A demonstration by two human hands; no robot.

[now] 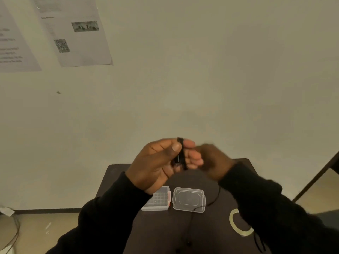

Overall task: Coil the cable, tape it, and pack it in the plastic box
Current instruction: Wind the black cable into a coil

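Left hand [157,162] raised, fingers [192,156] curled, right hand [214,160] alongside

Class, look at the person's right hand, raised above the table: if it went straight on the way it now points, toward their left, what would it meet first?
Most likely the left hand, where the coiled black cable is wound over its fingers. The right hand is blurred and already close beside them, so depth and actual contact cannot be judged.

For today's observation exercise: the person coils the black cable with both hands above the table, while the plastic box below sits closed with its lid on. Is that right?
Not quite. The head view shows the plastic box open, its lid lying beside it on the table. The rest holds: both the left hand and right hand work the black cable above it.
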